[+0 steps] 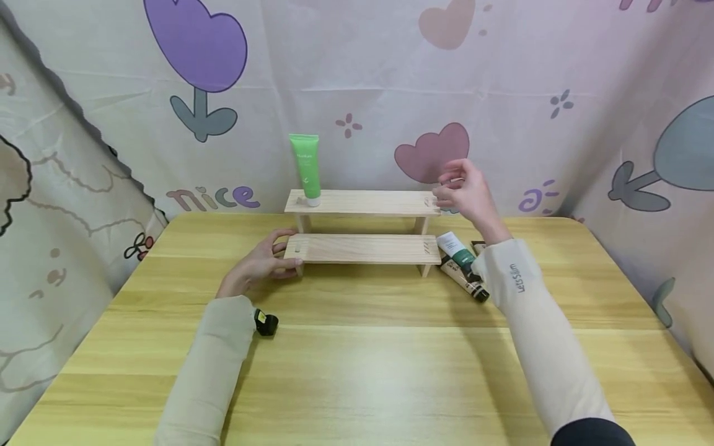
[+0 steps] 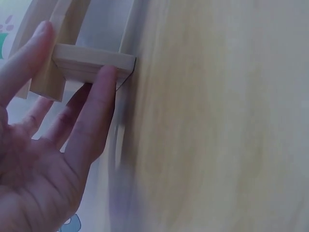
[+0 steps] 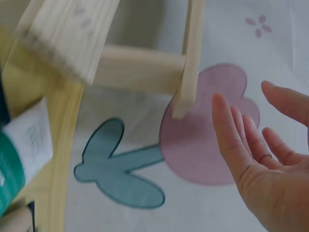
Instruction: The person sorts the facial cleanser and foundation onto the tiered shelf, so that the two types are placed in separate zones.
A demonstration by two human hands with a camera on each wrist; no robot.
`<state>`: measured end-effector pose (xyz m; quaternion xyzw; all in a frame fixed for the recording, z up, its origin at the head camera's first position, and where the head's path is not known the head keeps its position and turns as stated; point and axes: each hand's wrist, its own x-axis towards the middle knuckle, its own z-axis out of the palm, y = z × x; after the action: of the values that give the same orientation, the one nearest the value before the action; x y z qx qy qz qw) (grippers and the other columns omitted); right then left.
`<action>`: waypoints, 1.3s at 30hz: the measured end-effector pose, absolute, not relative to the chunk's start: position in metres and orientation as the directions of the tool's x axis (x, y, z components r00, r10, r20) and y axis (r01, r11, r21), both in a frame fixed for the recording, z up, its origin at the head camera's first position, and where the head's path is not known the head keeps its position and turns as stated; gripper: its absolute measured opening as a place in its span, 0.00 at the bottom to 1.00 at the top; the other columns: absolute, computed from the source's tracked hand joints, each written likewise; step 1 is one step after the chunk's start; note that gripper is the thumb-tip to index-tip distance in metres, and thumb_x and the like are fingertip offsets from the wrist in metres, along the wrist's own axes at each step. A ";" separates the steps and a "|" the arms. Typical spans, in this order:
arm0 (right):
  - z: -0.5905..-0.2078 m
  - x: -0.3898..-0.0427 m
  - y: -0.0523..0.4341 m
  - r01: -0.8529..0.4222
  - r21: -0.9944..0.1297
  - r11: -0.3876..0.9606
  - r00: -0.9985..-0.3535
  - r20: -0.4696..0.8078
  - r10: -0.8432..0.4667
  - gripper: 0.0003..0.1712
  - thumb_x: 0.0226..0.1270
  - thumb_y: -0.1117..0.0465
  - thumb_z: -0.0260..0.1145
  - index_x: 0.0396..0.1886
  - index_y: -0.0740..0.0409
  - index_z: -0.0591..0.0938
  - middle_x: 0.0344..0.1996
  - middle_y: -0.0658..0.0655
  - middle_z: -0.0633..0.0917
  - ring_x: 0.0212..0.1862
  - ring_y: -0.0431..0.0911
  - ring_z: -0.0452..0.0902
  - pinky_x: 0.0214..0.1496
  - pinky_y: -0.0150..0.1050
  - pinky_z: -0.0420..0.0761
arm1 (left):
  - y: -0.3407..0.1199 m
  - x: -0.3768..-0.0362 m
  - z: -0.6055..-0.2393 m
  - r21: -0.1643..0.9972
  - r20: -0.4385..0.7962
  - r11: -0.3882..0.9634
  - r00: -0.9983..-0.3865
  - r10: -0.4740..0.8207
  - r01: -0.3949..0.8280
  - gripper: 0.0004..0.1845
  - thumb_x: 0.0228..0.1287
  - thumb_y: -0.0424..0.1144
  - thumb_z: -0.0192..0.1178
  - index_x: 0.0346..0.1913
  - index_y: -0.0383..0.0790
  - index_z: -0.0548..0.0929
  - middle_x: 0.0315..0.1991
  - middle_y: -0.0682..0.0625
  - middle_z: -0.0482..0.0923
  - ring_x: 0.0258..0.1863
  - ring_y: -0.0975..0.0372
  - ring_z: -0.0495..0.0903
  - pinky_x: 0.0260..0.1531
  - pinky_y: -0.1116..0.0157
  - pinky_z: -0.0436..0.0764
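Note:
A two-tier wooden shelf (image 1: 362, 249) stands at the back of the table. At the left end of its lower tier, my left hand (image 1: 269, 260) holds the board and leg between thumb and fingers; the left wrist view shows fingertips against the wooden leg (image 2: 94, 63). My right hand (image 1: 467, 193) is raised by the right end of the upper tier, fingers loosely bent and holding nothing. In the right wrist view, a gap separates the hand (image 3: 270, 164) from the board's end. On the upper tier's left part, a green squeeze tube (image 1: 307, 167) stands on its cap.
Right of the shelf lie a white and green tube (image 1: 456, 249) and a beige tube with a black cap (image 1: 463, 280), partly behind the right sleeve (image 1: 519, 291). Printed cloth (image 1: 357, 74) hangs close behind the table (image 1: 362, 371).

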<state>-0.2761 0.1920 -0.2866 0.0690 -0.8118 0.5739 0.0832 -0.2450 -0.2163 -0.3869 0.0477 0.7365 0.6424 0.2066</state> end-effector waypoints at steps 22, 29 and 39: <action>-0.326 -0.251 0.287 -0.088 -0.903 0.421 -0.992 0.117 0.043 0.32 0.71 0.74 0.62 0.70 0.76 0.59 0.54 0.68 0.74 0.40 0.37 0.79 0.41 0.37 0.88 | -0.215 -0.240 -0.390 0.965 -0.252 0.152 -0.913 0.320 -0.213 0.46 0.68 0.20 0.60 0.80 0.38 0.45 0.77 0.30 0.50 0.68 0.38 0.65 0.58 0.52 0.81; -0.339 -0.244 0.308 -0.045 -0.896 0.441 -0.997 0.068 0.034 0.34 0.70 0.77 0.61 0.70 0.79 0.57 0.58 0.74 0.71 0.37 0.31 0.77 0.44 0.40 0.88 | -0.215 -0.240 -0.388 0.964 -0.255 0.157 -0.913 0.319 -0.214 0.47 0.68 0.21 0.60 0.81 0.39 0.44 0.78 0.31 0.50 0.68 0.38 0.65 0.60 0.50 0.79; -0.352 -0.232 0.330 0.038 -0.874 0.484 -0.999 -0.029 0.026 0.36 0.70 0.78 0.59 0.72 0.81 0.53 0.61 0.80 0.67 0.34 0.30 0.76 0.47 0.42 0.88 | -0.214 -0.242 -0.385 0.965 -0.251 0.158 -0.915 0.318 -0.209 0.45 0.68 0.20 0.59 0.80 0.39 0.45 0.77 0.31 0.52 0.69 0.38 0.63 0.60 0.49 0.79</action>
<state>-0.2322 0.3302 -0.3517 -0.0186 -0.8613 0.5078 -0.0057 -0.2420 -0.2139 -0.3849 0.0369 0.7334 0.6476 0.2034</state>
